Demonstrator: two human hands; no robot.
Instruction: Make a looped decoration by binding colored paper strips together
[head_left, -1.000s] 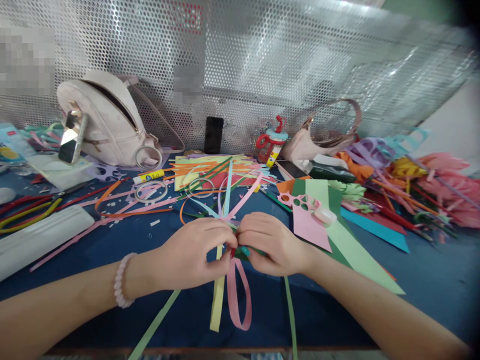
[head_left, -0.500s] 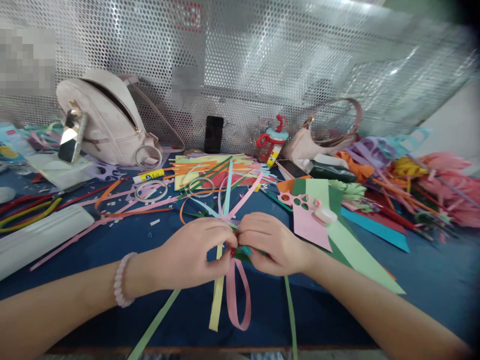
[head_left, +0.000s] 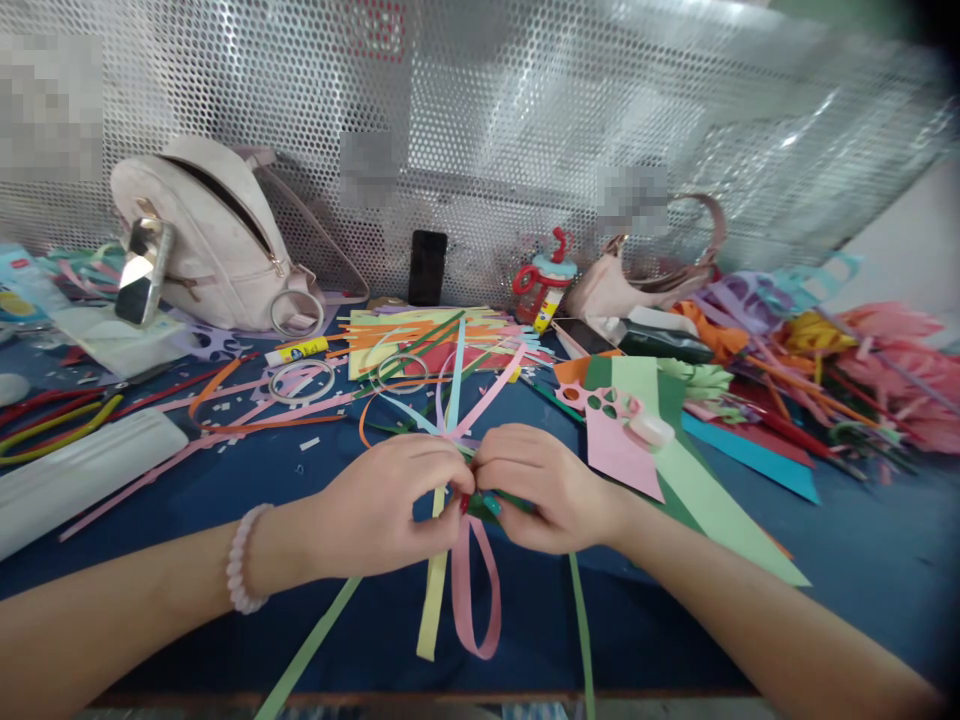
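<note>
My left hand (head_left: 397,498), with a beaded bracelet (head_left: 244,560) at its wrist, pinches the middle of a bundle of crossed paper strips. Against it my right hand (head_left: 540,490) is closed on the same bundle, fingertips touching. From between the hands a pink paper loop (head_left: 493,610) and a yellow paper strip (head_left: 429,620) hang down. Light green strips (head_left: 319,640) reach toward the table's front edge on both sides. Above the hands a light blue strip (head_left: 455,385) and a pink strip (head_left: 491,392) fan out. The fingers hide the exact crossing point.
Behind the hands lies a pile of coloured paper strips (head_left: 435,330) with metal rings (head_left: 301,382) and a glue stick (head_left: 297,350). A backpack (head_left: 202,240), a phone (head_left: 427,268) and a red-handled cup (head_left: 546,290) stand farther back. Green paper sheets (head_left: 720,510) lie right; scissors (head_left: 67,430) left.
Both hands stay almost still, pinching the strips at the same spot. Only tiny finger shifts show, and the pink loop hangs as before.
</note>
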